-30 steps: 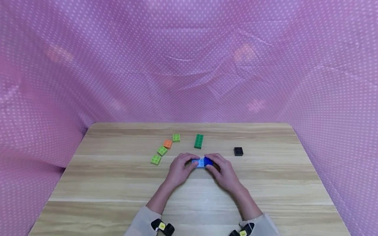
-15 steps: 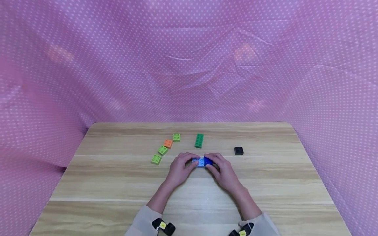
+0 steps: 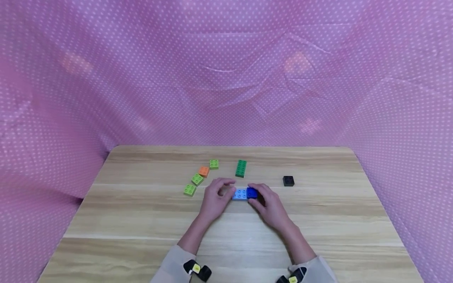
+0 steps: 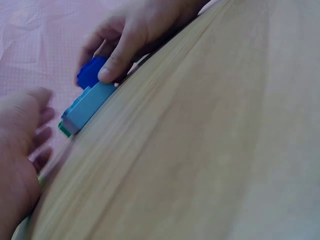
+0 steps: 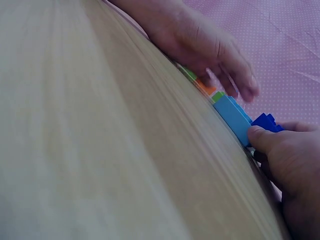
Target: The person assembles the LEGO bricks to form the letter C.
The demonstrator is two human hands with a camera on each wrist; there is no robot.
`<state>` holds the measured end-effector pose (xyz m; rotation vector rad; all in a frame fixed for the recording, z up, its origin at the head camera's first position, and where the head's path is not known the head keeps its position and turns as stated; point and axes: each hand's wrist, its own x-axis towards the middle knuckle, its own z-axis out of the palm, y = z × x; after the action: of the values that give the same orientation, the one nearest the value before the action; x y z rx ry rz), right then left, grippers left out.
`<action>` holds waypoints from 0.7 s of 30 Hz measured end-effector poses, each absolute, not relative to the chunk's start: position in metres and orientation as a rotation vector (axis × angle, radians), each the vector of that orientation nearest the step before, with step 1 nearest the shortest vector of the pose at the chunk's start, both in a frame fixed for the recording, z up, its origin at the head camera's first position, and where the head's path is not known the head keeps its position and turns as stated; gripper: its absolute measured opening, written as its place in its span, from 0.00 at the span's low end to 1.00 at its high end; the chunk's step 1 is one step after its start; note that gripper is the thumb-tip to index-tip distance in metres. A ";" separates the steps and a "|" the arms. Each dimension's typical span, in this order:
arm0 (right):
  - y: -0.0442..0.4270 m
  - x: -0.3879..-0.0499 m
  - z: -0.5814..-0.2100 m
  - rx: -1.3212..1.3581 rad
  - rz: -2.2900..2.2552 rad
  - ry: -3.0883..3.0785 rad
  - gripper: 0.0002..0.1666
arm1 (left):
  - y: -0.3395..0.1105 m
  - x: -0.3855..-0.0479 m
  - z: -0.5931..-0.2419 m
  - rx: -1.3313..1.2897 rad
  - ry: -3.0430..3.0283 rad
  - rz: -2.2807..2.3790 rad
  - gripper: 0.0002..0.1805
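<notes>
A light blue brick (image 3: 240, 194) lies on the table with a dark blue brick (image 3: 252, 193) on top of its right end. My right hand (image 3: 271, 207) pinches the dark blue brick between thumb and fingers; in the right wrist view its thumb also lies by the light blue brick's (image 5: 232, 117) end. Just left of the light blue brick, my left hand (image 3: 214, 200) holds nothing, its fingers loosely bent. The left wrist view shows a gap between the left hand (image 4: 22, 135) and the light blue brick (image 4: 90, 107).
Behind and left lie several small bricks: lime bricks (image 3: 189, 190) and an orange brick (image 3: 203, 171). A long green brick (image 3: 241, 168) lies beyond the hands, and a black brick (image 3: 288, 181) to the right. Pink dotted cloth (image 3: 226, 98) hangs around the wooden table (image 3: 141, 220).
My left hand has let go of the light blue brick and drawn off to its left. The right hand still holds the dark blue brick. The head view has shifted slightly.
</notes>
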<state>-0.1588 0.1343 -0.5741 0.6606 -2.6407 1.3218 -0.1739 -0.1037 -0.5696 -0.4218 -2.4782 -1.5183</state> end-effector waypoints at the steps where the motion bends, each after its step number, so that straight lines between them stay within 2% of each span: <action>1: 0.135 -0.159 -0.575 0.658 1.323 -2.641 0.29 | -0.106 -0.175 -0.570 -0.400 -2.414 -1.529 0.12; 6: 0.136 -0.159 -0.576 0.650 1.335 -2.644 0.29 | -0.123 -0.177 -0.569 -0.333 -2.139 -1.488 0.06; 13: 0.136 -0.157 -0.576 0.647 1.346 -2.661 0.29 | -0.167 -0.169 -0.569 -0.148 -2.031 -1.417 0.10; 16: 0.136 -0.157 -0.577 0.650 1.352 -2.659 0.29 | -0.191 -0.163 -0.568 -0.085 -2.110 -1.407 0.15; 21: 0.136 -0.158 -0.577 0.650 1.360 -2.651 0.29 | -0.222 -0.155 -0.568 -0.009 -2.315 -1.358 0.29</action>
<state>-0.1576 0.1356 -0.5772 0.6500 -2.6507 1.3595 -0.1549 -0.2219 -0.5680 -0.0092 -2.3152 -1.3581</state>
